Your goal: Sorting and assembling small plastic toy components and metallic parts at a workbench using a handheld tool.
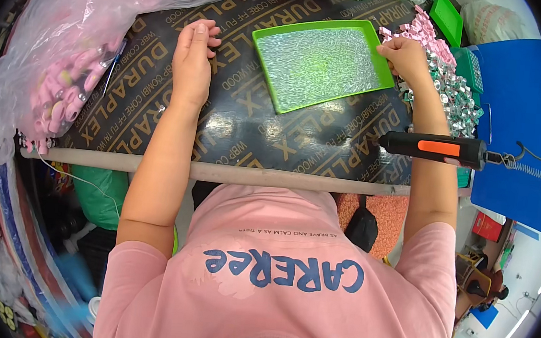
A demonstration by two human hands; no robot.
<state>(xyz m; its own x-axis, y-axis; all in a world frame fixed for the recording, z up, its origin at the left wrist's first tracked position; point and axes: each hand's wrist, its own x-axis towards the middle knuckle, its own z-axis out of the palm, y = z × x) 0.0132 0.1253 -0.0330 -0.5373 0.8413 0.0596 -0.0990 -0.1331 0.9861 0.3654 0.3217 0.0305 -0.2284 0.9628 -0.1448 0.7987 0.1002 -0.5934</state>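
Observation:
A shallow green tray (273, 86) filled with a layer of tiny silvery metal pieces lies on the dark printed board. At its right rim is my right hand (406, 59), thumb and fingers pinched together; what is between them is too small to make out. To the tray's left, my left hand (195, 57) is held with its fingers curled in and the thumb laid along them, so whatever it holds is hidden. Pink plastic pieces (420, 35) and a pile of silvery and green small parts (454, 99) lie beside my right hand.
An electric screwdriver (432, 147), black with an orange switch, hangs on a coiled spring over my right forearm. A clear plastic bag (78, 39) of pink parts occupies the left side. Behind the piles stands another green tray (446, 20), with a blue panel (521, 102) at the right.

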